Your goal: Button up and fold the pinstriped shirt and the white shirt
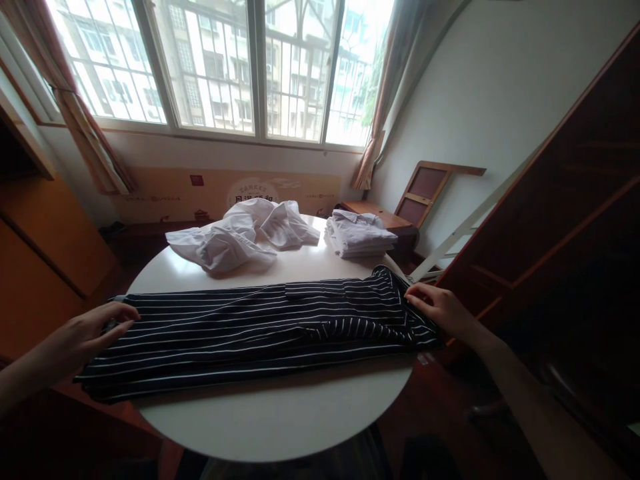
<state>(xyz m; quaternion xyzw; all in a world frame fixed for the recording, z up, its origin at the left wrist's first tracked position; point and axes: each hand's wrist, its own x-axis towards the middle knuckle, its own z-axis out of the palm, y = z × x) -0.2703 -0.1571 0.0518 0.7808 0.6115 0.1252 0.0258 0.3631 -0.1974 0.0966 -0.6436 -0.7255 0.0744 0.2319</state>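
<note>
A black shirt with white stripes (pixel 240 320) lies folded into a long strip across the round white table (pixel 280 427). Both of its ends reach past the table's rim, and its bunched collar end is at the right. My left hand (pixel 103 327) is at the left end of the shirt, thumb and fingers apart; whether the hidden fingers touch cloth I cannot tell. At the collar end, my right hand (pixel 443 310) pinches the edge of the fabric between thumb and fingers.
Behind the shirt sit a crumpled white garment (pixel 245 233) and, to its right, a stack of folded white clothes (pixel 357 233). A wooden chair (pixel 423 193) stands near the wall. A dark red wooden panel (pixel 540 220) slants along the right side.
</note>
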